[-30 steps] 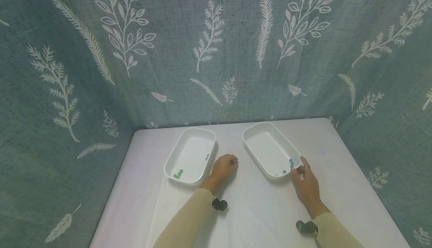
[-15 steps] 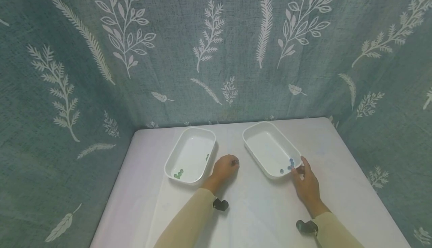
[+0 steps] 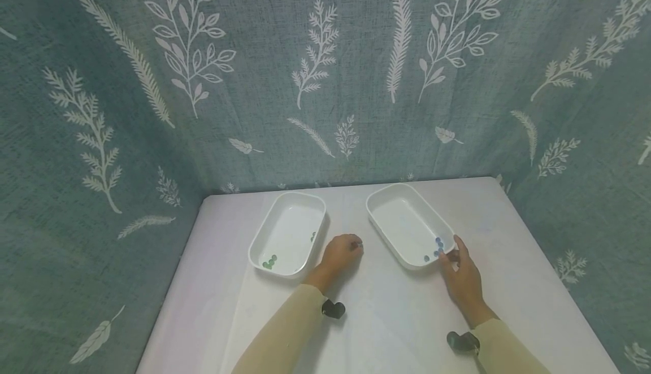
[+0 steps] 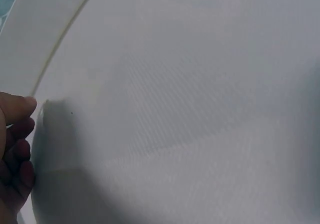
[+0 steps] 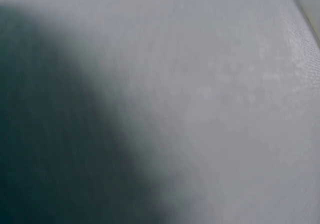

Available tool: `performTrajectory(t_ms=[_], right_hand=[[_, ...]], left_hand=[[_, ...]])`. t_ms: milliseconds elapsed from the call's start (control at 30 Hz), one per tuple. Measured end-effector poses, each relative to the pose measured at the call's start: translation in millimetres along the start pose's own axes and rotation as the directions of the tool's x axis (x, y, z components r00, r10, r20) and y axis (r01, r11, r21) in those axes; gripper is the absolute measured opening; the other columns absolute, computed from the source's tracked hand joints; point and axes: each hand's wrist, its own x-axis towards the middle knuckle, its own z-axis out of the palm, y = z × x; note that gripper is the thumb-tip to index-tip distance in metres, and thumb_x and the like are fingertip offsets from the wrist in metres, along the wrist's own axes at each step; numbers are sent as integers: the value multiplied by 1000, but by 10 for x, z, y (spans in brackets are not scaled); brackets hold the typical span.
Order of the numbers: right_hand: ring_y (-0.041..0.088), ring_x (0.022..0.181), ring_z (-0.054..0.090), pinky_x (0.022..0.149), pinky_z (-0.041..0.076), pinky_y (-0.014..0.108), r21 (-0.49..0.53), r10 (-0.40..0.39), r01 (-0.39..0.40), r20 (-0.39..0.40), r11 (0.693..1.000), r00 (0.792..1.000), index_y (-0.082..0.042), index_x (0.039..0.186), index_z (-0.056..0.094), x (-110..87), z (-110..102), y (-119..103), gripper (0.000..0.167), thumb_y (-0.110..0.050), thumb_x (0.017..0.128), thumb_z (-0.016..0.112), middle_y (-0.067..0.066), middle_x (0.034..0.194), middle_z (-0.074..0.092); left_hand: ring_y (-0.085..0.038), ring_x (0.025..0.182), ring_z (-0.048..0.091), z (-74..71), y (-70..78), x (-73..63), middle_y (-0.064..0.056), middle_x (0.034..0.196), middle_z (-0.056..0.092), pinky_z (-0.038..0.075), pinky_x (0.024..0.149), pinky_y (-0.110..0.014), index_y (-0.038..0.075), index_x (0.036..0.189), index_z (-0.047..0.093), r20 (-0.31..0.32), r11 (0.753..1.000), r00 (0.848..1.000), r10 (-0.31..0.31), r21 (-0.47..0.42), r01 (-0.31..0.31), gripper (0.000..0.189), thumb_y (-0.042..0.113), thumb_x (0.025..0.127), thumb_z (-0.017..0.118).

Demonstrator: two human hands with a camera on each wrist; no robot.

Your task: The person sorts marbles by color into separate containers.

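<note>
In the head view my left hand (image 3: 341, 252) is over the table between two white trays, its fingers curled. A small grey-green patch shows at its fingertips; I cannot tell whether it is a held thing. The left wrist view has this hand (image 4: 15, 149) at its left edge, fingertips bent toward the palm. My right hand (image 3: 461, 278) grips the near right corner of the right tray (image 3: 391, 247), thumb and forefinger at the rim. Several small blue balls (image 3: 438, 241) lie in that corner, beside the thumb. Only white surface and a dark blur show in the right wrist view.
The left white tray (image 3: 252, 241) has several small green balls (image 3: 268, 262) in its near left corner and a few more along its right side. Both trays stand on a white table (image 3: 386, 329). A patterned teal curtain (image 3: 264, 80) hangs behind and at both sides.
My left hand has shifted slightly to the right. In the right tray some blue balls have moved near the front corner. My right hand has stayed at the rim.
</note>
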Motion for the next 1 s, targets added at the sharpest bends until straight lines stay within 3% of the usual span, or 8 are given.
performTrajectory(t_ms=[200,533,767,1000], right_hand=[[44,120,49,100,38,61,3,-4,4,-5,1000,1000,-14,155,19,5,10,10,68,-42,101,48,24,123,57],[44,122,48,100,38,62,15,10,-10,3,1000,1000,-15,156,19,15,9,22,67,-41,101,48,23,124,57],[44,123,47,101,36,61,14,15,-15,7,1000,1000,-15,156,18,9,5,11,67,-40,101,47,23,124,57],[43,120,49,99,37,62,26,-9,9,-3,1000,1000,-13,155,20,12,5,18,66,-40,101,48,23,120,59]], left_hand=[[-19,100,63,5,53,18,3,99,69,50,92,-37,14,111,70,-2,1000,1000,26,-16,-26,22,22,91,64],[-14,89,63,29,146,41,3,97,70,52,81,-31,14,109,71,-21,996,997,76,-36,-77,20,20,91,66],[-6,79,59,51,242,45,6,96,70,51,73,-25,15,108,71,-45,997,996,72,-29,-73,20,23,90,67],[-4,77,57,33,370,48,6,98,69,49,68,-22,15,109,71,-54,994,996,76,-81,-80,20,24,92,66]])
